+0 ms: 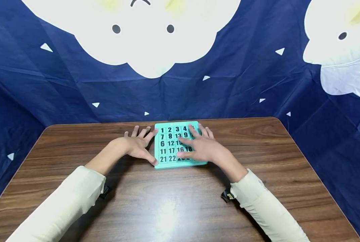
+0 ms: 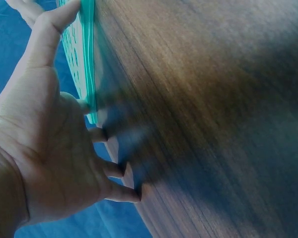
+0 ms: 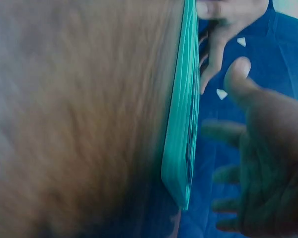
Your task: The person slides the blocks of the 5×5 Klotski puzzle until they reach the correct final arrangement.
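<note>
A turquoise board [image 1: 165, 165] with black-numbered square tiles lies flat near the table's far edge. My left hand [image 1: 136, 146] has its thumb and index fingertip against the board's left side, its other fingers spread over the wood. In the left wrist view, the left hand [image 2: 44, 139] touches the board's edge [image 2: 89, 64] with the thumb. Over the board's right part is my right hand [image 1: 205, 148], fingers spread, hiding several tiles. In the right wrist view, the right hand [image 3: 273, 163] is beside the board [image 3: 176, 148], with a gap between its fingers and the board.
The brown wooden table [image 1: 131, 208] reflects a bright light near its front. A dark blue cloth [image 1: 122, 90] with white cloud shapes and small triangles hangs behind and beside it. Both forearms, in pale sleeves, reach across the table.
</note>
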Available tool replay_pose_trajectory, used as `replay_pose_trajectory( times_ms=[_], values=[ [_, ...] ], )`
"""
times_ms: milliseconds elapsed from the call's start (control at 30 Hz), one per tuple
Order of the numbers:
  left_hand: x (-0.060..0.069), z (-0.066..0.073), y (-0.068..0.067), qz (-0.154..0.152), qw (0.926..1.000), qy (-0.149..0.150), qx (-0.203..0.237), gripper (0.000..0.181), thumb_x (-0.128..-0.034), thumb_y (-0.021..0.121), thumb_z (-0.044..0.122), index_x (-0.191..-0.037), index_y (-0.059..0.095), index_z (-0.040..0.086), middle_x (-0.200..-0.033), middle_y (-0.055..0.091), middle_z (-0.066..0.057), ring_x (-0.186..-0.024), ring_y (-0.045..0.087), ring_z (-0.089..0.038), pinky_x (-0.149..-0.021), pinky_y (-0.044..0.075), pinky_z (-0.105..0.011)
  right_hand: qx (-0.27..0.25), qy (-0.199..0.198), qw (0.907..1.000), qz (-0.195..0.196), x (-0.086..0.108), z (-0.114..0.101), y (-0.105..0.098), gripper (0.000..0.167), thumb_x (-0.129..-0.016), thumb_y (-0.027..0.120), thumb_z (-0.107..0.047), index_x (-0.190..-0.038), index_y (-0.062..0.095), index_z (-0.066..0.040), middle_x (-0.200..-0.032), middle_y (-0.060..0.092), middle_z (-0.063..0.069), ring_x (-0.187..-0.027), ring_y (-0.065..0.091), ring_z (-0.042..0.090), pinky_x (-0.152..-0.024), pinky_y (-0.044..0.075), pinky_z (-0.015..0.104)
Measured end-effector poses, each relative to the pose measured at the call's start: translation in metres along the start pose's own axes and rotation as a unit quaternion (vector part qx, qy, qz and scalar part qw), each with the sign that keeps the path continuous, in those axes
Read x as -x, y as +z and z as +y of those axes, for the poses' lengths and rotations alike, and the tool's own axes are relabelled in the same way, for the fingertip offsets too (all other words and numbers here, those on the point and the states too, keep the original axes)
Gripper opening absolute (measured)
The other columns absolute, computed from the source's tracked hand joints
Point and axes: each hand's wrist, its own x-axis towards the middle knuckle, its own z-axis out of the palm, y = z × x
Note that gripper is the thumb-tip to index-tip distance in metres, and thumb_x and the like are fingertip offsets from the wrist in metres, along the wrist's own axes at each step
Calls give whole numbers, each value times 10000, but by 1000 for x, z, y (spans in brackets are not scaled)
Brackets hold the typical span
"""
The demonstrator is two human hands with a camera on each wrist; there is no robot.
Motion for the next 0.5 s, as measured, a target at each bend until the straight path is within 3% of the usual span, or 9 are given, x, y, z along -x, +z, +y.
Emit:
replay_pose_trajectory(
  times_ms=[100,267,367,500],
  values=[
    [0,0,1,3,10000,-1,15,1489,-813,810,849,-1828,-126,292,-1905,-174,-174,-1714,-236,-573,-1284,-33,-909,-50,-104,9999,-59,6,-1,2,781,-1062,505,-821,-1746,392,-462,-1918,-43,132,-1767,-109,505,-1413,-39,714],
    [0,1,1,6,10000,22,-20,1492,-810,801,865,-1827,-133,298,-1905,-176,-171,-1712,-229,-581,-1279,-28,-914,1,189,9998,44,15,9,-4,757,-1064,498,-821,-1709,493,-425,-1916,9,158,-1762,-85,531,-1405,-41,731],
    [-1,2,1,8,10000,18,-42,1493,-807,800,866,-1829,-125,293,-1906,-170,-174,-1710,-224,-588,-1278,-24,-917,29,173,9997,171,10,7,-9,766,-1065,513,-812,-1705,513,-391,-1916,11,165,-1763,-81,526,-1408,-34,726],
    [-1,2,0,5,10000,-8,-62,1487,-811,801,857,-1831,-117,285,-1906,-169,-176,-1712,-222,-587,-1283,-26,-911,-5,-92,9997,244,-4,-3,-7,811,-1066,502,-820,-1751,426,-391,-1922,-13,148,-1770,-78,507,-1418,-14,709]
  ],
)
